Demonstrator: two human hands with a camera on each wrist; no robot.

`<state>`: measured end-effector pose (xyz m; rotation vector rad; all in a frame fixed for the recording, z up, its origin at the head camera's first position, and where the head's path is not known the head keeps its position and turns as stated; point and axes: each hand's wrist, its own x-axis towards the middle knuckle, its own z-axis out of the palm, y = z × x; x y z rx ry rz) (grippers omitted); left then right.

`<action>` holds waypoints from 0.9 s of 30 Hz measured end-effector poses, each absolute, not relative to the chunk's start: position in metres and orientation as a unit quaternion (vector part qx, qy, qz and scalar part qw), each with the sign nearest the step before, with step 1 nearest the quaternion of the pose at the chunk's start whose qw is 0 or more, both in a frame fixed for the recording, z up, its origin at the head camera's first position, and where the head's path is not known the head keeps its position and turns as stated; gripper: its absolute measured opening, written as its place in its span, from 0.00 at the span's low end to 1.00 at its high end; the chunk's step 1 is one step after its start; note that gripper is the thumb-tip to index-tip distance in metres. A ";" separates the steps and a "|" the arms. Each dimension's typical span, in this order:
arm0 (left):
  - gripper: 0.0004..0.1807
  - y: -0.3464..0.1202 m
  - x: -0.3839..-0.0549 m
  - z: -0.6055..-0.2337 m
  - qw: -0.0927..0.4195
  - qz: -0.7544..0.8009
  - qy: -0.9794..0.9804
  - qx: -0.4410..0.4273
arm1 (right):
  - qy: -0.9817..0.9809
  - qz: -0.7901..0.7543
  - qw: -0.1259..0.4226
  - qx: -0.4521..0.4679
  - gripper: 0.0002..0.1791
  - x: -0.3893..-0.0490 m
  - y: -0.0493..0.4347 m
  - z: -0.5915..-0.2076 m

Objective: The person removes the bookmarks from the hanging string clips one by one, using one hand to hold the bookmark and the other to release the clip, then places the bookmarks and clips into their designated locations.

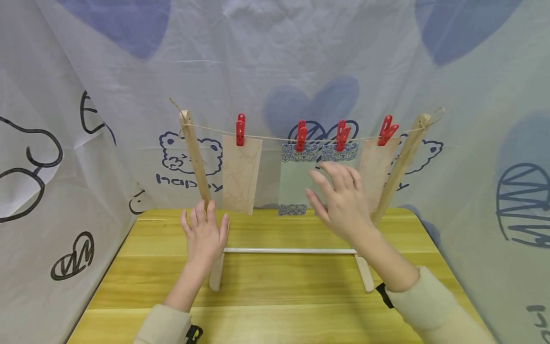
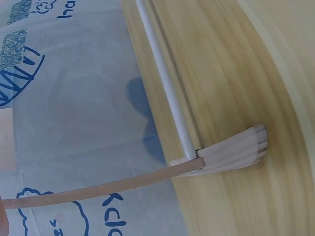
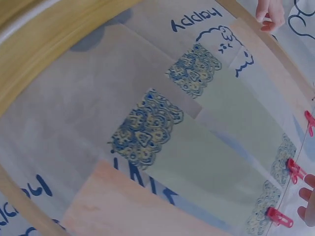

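Note:
Near the foot of the left wooden post (image 1: 196, 160), my left hand (image 1: 204, 236) is spread with its fingers extended; whether it touches the post I cannot tell. My right hand (image 1: 345, 205) is raised in front of the cards, fingers loosely bent, holding nothing. Behind it, a twine line (image 1: 270, 138) carries a pale patterned card (image 1: 242, 177), a green card with blue lace borders (image 1: 294, 177), a second such card (image 3: 192, 169), partly hidden in the head view, and a pinkish card (image 1: 374, 165). Red clips (image 1: 240, 130) fasten the cards, one on each.
The right wooden post (image 1: 401, 165) leans outward. A white rod (image 1: 288, 251) joins the stand's two wooden feet (image 1: 364, 273) on the wooden table (image 1: 283, 296). A pale printed cloth (image 1: 215, 67) hangs behind and on both sides.

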<state>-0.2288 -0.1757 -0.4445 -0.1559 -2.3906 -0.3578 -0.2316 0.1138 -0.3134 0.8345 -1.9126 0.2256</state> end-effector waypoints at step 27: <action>0.26 -0.169 -0.235 -0.421 0.337 -0.146 -0.929 -0.045 | -0.770 0.031 0.506 0.389 0.18 -0.252 0.077 -0.278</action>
